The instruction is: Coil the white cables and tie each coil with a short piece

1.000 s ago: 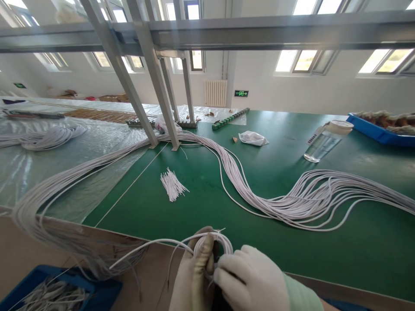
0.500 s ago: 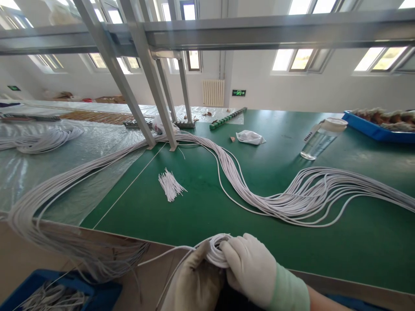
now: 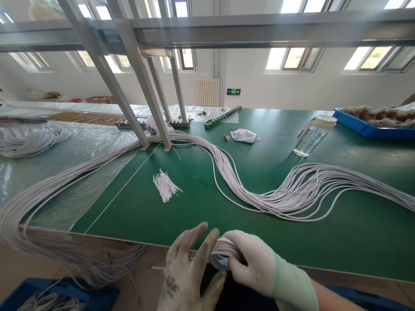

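Both my hands wear pale work gloves and meet at the near edge of the green table (image 3: 201, 203). My right hand (image 3: 256, 263) is closed around a small coil of white cable (image 3: 222, 255). My left hand (image 3: 188, 272) is beside the coil with its fingers stretched out and its fingertips against it. A long bundle of white cables (image 3: 259, 198) snakes across the table from right to left and hangs over the near left edge. A small heap of short white ties (image 3: 164, 185) lies on the table ahead of my hands.
A clear bottle (image 3: 308, 138) and a blue tray (image 3: 372, 125) sit at the far right. A crumpled white bag (image 3: 244, 135) and a green strip (image 3: 222, 117) lie further back. Grey metal posts (image 3: 145, 90) stand at the left. A blue bin (image 3: 58, 296) with cables is below left.
The loose cable tail has been drawn into the coil, which is now tighter. My left hand's fingers have opened and spread. The view has shifted slightly right.
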Demonstrator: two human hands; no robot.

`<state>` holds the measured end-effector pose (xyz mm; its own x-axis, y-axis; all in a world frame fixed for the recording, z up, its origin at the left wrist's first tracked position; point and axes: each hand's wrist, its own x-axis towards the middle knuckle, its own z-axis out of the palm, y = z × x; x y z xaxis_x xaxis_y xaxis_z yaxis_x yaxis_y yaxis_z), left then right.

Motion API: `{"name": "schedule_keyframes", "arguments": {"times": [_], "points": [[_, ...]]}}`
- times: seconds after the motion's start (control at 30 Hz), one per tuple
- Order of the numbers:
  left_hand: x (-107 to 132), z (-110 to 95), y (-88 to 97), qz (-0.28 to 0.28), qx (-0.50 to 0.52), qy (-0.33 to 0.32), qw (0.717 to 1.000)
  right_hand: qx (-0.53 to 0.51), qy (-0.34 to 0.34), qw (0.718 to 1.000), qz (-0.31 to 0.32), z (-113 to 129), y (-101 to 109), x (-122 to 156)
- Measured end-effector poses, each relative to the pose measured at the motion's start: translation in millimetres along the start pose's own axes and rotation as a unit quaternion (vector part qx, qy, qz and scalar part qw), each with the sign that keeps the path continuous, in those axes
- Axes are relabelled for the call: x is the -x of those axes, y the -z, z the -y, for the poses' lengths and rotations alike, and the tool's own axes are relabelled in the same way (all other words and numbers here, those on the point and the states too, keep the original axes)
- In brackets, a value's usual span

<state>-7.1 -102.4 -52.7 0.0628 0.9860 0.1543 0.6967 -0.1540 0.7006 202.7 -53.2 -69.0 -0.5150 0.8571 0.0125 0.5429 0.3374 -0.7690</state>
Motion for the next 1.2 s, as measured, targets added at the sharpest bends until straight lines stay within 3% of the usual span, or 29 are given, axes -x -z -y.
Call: {"name": "schedule_keyframes", "arguments": {"times": [0.07,0.2,0.37,0.5,0.7,0.87,1.0,1.1,1.2], "points": [[-8.3,4.8,-6.0,0.044,0.009,-0.051,0.998,-0.022,0.004,1.0,0.004,3.0,-1.2,2.0],[-15.1,5.4,-18.4,0.114,0.018,-0.023,0.993,-0.026,0.014,0.999,-0.019,6.2,-6.1,3.7],[-9.5,-7.4,-30.5,0.075,0.018,0.073,0.994,0.151,-0.046,0.987,-0.022,2.8,-17.7,1.7],[-8.4,-9.0,-35.1,0.047,0.048,0.123,0.99,0.26,-0.017,0.965,-0.04,-5.5,-27.7,1.8],[-9.4,-9.6,-30.8,0.022,0.112,0.141,0.983,0.234,0.06,0.969,-0.042,-2.7,-23.1,8.7],[-6.7,-6.3,-30.0,0.022,0.099,0.14,0.985,0.138,-0.007,0.99,0.004,7.8,-14.6,8.2],[-6.2,0.8,-32.7,0.072,0.044,0.112,0.99,0.247,-0.066,0.964,0.076,11.6,-17.2,-1.2],[-5.3,2.7,-37.3,0.091,0.03,0.117,0.989,0.283,-0.052,0.953,0.092,9.8,-19.4,-3.8],[-2.9,3.6,-42.1,0.084,0.061,0.138,0.985,0.238,-0.028,0.968,0.073,7.0,-17.8,-0.1]]}}
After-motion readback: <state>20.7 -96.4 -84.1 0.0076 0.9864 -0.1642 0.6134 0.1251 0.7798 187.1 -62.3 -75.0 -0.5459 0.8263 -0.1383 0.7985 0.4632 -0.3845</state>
